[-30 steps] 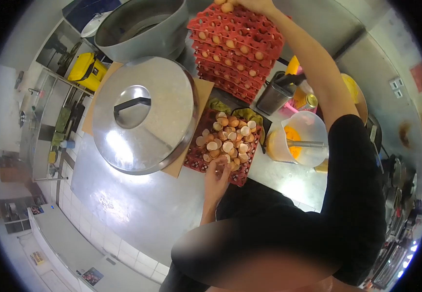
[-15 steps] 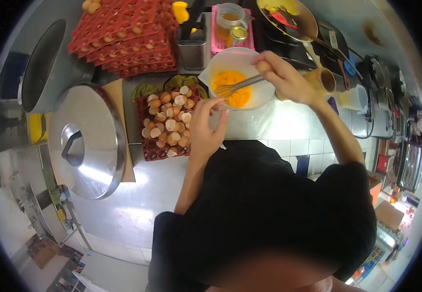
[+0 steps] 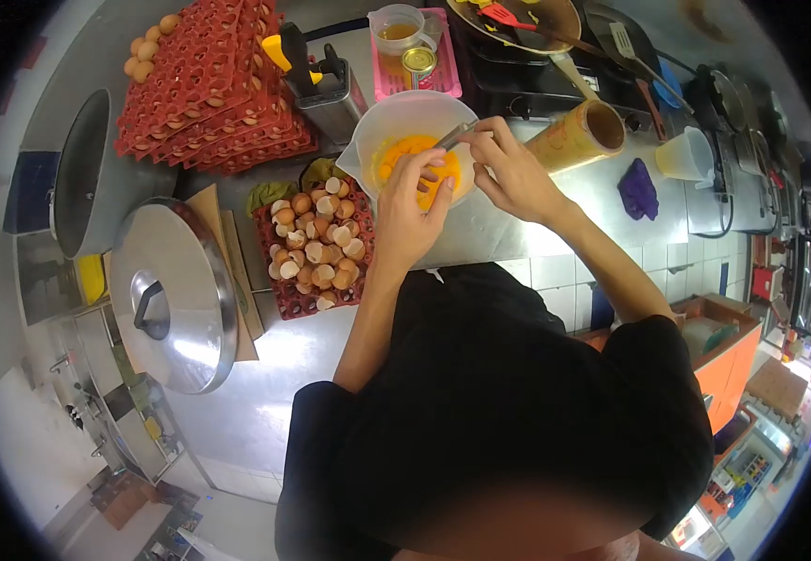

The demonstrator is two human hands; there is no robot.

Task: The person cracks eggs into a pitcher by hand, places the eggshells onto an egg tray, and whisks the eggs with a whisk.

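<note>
A whisk (image 3: 457, 136) is held slanting over a translucent plastic mixing bowl (image 3: 368, 122) containing beaten egg (image 3: 413, 147) with yolks. My right hand (image 3: 515, 178) grips the end of its handle with the fingertips. Over the bowl's near side, my left hand (image 3: 410, 206) has its fingers curled round the whisk's lower part, with the thumb apart. Its fingers hide the whisk's wires. Left of the bowl, a red egg tray (image 3: 298, 307) carries a heap of cracked eggshells (image 3: 316, 243).
Stacked red trays of eggs (image 3: 200, 103) stand at back left, near a metal utensil holder (image 3: 330, 105). A steel lid (image 3: 176, 299) lies left. Behind the bowl is a pink basket (image 3: 447, 79); a frying pan (image 3: 564, 23), a cardboard tube (image 3: 578, 136) and purple cloth (image 3: 639, 190) are right.
The whisk has come up out of the egg, its handle now higher and further left. My left hand has moved in onto its lower part, while my right hand has shifted down the view.
</note>
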